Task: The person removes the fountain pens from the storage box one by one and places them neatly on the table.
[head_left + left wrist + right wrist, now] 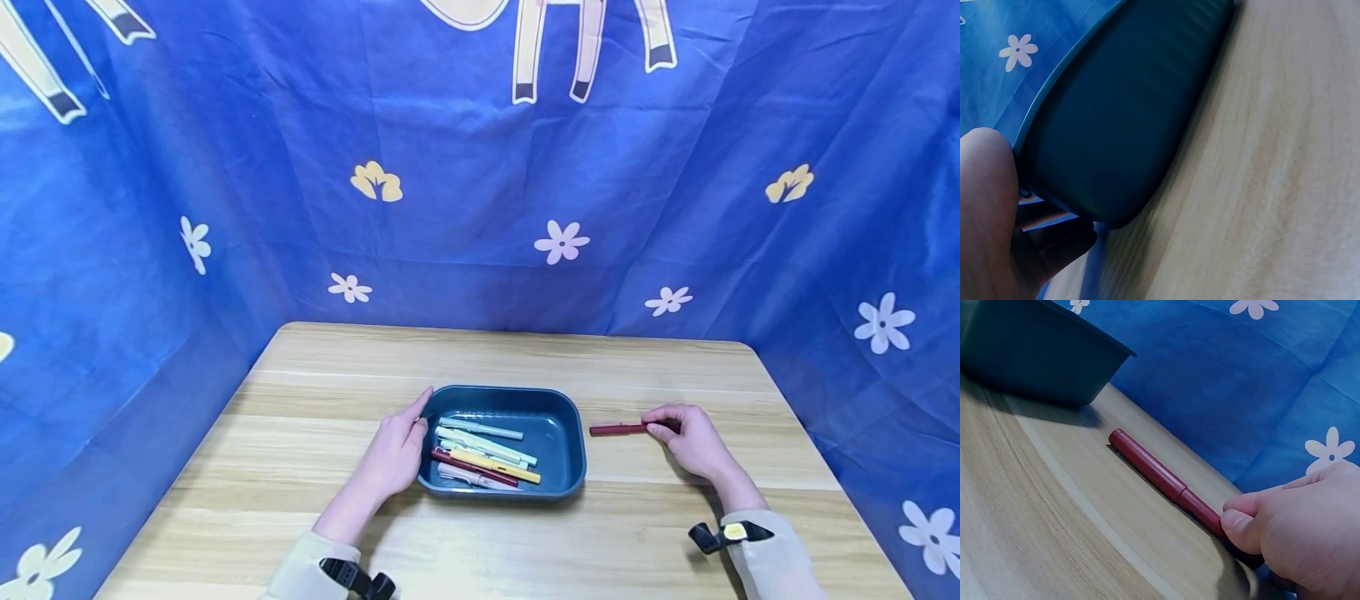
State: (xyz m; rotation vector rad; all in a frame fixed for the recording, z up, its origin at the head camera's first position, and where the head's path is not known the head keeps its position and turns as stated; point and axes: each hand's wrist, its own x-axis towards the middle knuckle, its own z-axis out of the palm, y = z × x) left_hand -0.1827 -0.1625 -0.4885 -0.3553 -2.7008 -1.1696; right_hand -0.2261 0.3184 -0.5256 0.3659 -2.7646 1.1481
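Observation:
A dark teal rectangular bin [564,400] sits on the table with several pens lying in its left part. Among them are pale green and white ones, a yellow pen [495,465] and a dark red one. My left hand [395,450] grips the bin's left end, thumb over the rim and fingers against the outer wall [1104,125]. Right of the bin, my right hand [692,437] pinches a capped dark red pen [1154,469] near one end, between thumb and forefinger. That pen lies along the tabletop or just over it, its far end pointing at the bin.
The light wooden table [525,550] has rounded far corners. A blue curtain [465,217] with white flowers hangs behind it and along both sides. Each wrist wears a black strap with a small camera.

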